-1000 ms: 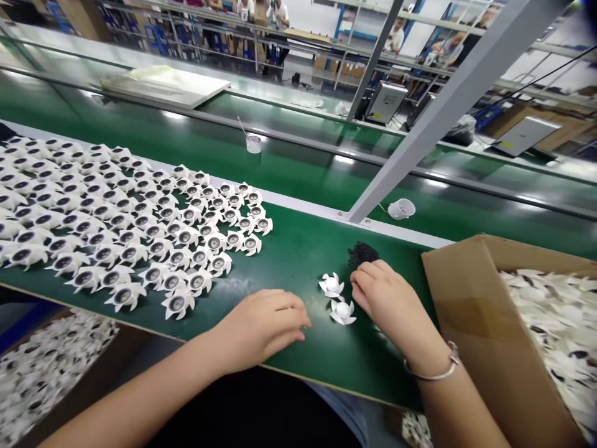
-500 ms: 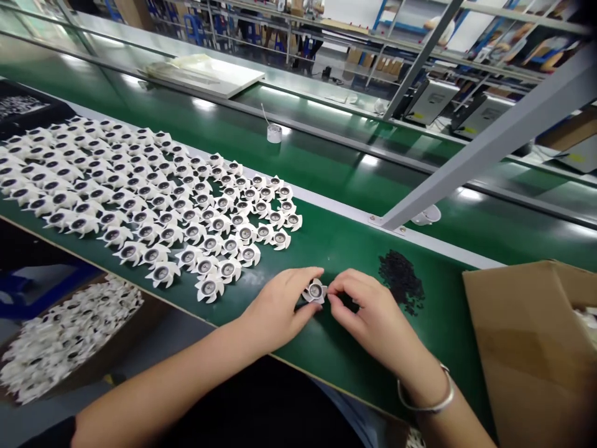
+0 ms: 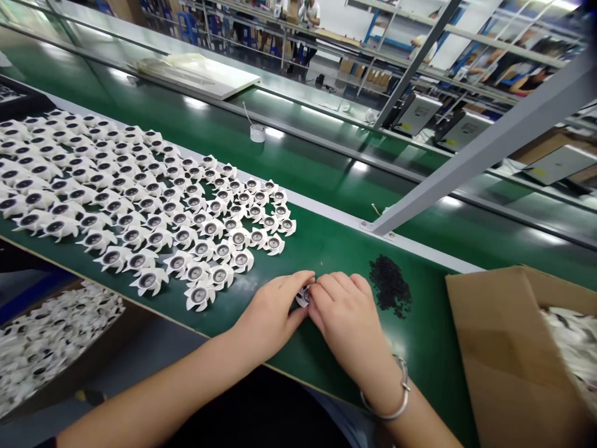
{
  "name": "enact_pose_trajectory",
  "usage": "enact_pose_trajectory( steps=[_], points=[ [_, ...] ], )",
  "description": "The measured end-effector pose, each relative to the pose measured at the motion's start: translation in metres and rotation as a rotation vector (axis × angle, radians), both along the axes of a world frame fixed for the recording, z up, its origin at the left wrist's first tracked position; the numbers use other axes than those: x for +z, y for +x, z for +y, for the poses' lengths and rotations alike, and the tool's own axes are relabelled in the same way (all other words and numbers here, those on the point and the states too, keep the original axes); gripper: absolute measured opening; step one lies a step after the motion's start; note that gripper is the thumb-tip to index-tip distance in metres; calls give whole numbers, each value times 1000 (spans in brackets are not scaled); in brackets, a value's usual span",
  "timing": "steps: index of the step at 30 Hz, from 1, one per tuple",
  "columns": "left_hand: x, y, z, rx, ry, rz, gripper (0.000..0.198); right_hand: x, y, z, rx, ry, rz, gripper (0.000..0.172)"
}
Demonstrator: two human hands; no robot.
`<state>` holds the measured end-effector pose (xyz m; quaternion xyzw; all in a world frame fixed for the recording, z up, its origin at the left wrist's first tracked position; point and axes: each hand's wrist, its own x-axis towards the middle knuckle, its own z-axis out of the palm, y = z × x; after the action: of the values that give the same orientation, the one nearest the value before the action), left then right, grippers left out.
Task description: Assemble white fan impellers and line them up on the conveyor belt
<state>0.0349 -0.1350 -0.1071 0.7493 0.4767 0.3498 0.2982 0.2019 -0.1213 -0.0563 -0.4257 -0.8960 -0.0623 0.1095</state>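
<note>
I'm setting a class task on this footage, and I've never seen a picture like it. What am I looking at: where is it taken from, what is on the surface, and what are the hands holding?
This view comes from one camera worn on a person's head, looking forward and down, so the arms are that person's own. The surface is a green assembly-line bench. On it lie rows of white fan-shaped parts, each with a dark round centre, and a small heap of black granules. The left hand and right hand meet around one small white fan-shaped part, mostly hidden by the fingers. To the right stands an open cardboard box holding more white pieces.
</note>
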Motion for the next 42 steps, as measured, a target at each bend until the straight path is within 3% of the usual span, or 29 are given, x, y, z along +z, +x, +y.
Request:
enact_pose_trajectory(
  steps=[10,15,18,21,24,27,29,31,33,37,42],
  points=[
    [-7,-2,3,30,101,73,45,1,-6,-9,15,84,-63,11],
    [-11,-3,4,28,150,104,46,-6,-10,-28,33,154,-56,19],
    [-9,-2,2,22,151,113,42,2,-1,-27,18,64,15,19],
    [-6,0,3,10,161,148,41,19,16,11,-88,-102,159,22],
    [-2,1,4,-22,185,197,48,31,27,84,-337,-159,150,29],
    [1,0,3,-46,197,218,54,31,29,160,-509,-135,131,53],
    [2,-3,1,-35,194,219,56,30,27,194,-599,-153,127,49],
    [2,-4,-1,-11,182,210,55,31,25,208,-646,-178,137,31],
    [3,-3,0,18,164,191,51,34,26,201,-638,-177,172,22],
    [17,13,18,66,51,230,49,35,39,144,-566,-158,294,32],
    [44,33,63,-23,-79,369,65,16,69,84,-412,-386,689,33]
  ],
)
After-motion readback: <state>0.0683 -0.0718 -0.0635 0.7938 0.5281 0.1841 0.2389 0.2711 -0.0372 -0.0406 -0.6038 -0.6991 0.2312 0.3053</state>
